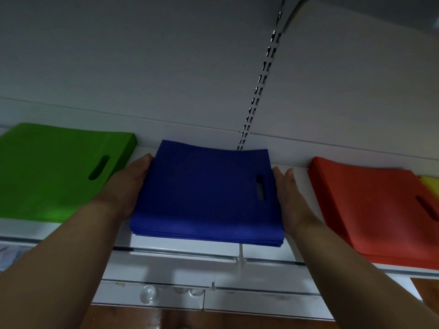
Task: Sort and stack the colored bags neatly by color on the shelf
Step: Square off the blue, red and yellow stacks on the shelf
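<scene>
Both hands, left (128,184) and right (291,200), press flat, fingers straight, against the sides of the blue stack (206,193) on the shelf (261,258), between green (57,172) and red (373,210). Bags look light, floppy, likely slippery; best squeezed by the edges.

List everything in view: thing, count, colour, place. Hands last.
green bags: one stack, green, left end of the shelf
blue bags: one stack, blue, shelf middle, front edge overhanging slightly
red bags: one stack, red-orange, right of the blue stack
yellow bag: one corner visible, yellow, far right edge, count cannot be told
shelf: one, white, under all stacks
slotted upright: one, white with dark slots, back wall behind the blue stack
left hand: flat against the blue stack's left side
right hand: flat against the blue stack's right side
</scene>
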Demonstrator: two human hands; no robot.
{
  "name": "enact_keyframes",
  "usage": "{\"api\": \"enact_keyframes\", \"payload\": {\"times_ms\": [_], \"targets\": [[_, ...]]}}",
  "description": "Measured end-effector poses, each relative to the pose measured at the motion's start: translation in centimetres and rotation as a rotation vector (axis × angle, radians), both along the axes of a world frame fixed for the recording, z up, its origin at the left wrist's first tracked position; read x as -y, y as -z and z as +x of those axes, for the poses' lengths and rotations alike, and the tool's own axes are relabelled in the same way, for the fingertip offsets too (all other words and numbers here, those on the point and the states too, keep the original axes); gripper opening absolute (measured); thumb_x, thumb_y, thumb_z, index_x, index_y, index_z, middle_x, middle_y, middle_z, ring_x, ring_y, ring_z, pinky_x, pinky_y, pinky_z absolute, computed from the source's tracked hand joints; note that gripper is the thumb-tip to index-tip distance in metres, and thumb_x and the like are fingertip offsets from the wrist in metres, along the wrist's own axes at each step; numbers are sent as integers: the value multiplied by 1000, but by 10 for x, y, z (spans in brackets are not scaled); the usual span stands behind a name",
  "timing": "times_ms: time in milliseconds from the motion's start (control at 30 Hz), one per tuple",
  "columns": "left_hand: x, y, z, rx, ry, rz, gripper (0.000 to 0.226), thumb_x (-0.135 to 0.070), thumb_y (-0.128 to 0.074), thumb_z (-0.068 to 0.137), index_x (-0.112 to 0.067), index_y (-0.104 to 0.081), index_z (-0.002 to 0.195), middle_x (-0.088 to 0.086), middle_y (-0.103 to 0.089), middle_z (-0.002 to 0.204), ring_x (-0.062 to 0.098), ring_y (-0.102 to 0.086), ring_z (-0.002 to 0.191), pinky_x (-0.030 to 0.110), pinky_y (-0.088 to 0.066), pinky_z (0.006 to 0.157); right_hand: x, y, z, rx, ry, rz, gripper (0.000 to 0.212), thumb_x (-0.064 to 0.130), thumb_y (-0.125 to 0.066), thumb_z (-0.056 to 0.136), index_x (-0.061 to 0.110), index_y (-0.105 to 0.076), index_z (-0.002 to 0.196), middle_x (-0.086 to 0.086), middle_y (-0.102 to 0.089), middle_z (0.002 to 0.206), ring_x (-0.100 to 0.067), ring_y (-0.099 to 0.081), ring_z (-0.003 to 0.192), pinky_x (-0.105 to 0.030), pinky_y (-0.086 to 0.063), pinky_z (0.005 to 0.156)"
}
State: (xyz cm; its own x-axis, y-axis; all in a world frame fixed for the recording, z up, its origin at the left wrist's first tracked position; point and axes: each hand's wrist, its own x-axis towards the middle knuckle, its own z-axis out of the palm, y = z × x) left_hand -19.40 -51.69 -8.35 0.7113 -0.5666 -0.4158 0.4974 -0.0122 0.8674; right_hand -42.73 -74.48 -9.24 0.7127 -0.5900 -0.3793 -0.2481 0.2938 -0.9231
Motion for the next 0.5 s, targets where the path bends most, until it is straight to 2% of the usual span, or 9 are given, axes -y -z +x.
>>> {"api": "enact_keyframes", "payload": {"times_ms": [100,133,200,233,267,333,367,433,500], "targets": [[2,-1,-1,15,46,-16,30,-42,-52,99,-21,-69,113,-2,-75,102,9,-72,81,20,-55,58,-2,-8,2,11,0,2,65,76,-17,92,41,-53,134,13,-64,126,-8,-65,110,-21,-56,76],[3,-3,-3,32,54,-19,30,-41,-52,99,-21,-69,113,-1,-76,101,9,-72,80,20,-55,57,0,-8,1,21,14,0,64,72,-16,95,34,-55,130,11,-65,124,-7,-66,105,-22,-56,77],[2,1,-3,49,50,-12,32,-45,-53,98,-21,-70,109,-1,-76,95,10,-72,78,20,-55,57,3,-8,0,-15,50,-66,55,67,-20,98,27,-51,120,13,-61,116,-4,-64,96,-33,-52,90],[2,3,-3,45,46,-19,35,-49,-55,96,-21,-70,112,-1,-76,98,11,-73,82,22,-55,61,3,-8,-1,-19,62,-109,52,67,-20,98,31,-51,120,17,-62,115,-1,-63,96,-36,-50,95],[1,3,-4,28,41,-31,40,-52,-57,94,-22,-69,117,-1,-75,105,13,-72,89,25,-57,69,4,-6,-1,-14,52,-114,55,68,-18,97,37,-53,125,21,-64,117,0,-64,99,-33,-51,92],[0,6,-3,35,9,-31,48,-56,-57,92,-25,-63,127,-2,-70,117,10,-71,95,27,-56,80,2,-7,-3,-8,26,-45,58,72,-14,93,49,-51,131,21,-64,124,-1,-64,108,-21,-54,79],[-1,6,-4,78,13,-18,47,-53,-54,95,-23,-60,131,-4,-67,119,1,-70,89,20,-55,77,0,-9,-3,-19,24,-12,62,74,-13,92,48,-48,136,20,-60,130,-3,-61,114,-19,-53,78],[-2,6,-5,159,-24,-2,38,-43,-44,102,-21,-56,131,-10,-62,114,-15,-64,70,7,-49,59,1,-8,-4,-19,19,12,65,76,-12,91,48,-40,143,23,-51,139,-2,-55,120,-18,-49,78],[2,4,-10,144,13,-18,26,-41,-44,102,-26,-64,111,-18,-71,93,-13,-64,64,6,-47,49,1,-10,-1,50,48,85,59,73,-11,93,53,-43,138,25,-56,133,3,-60,111,-15,-50,74]]}}
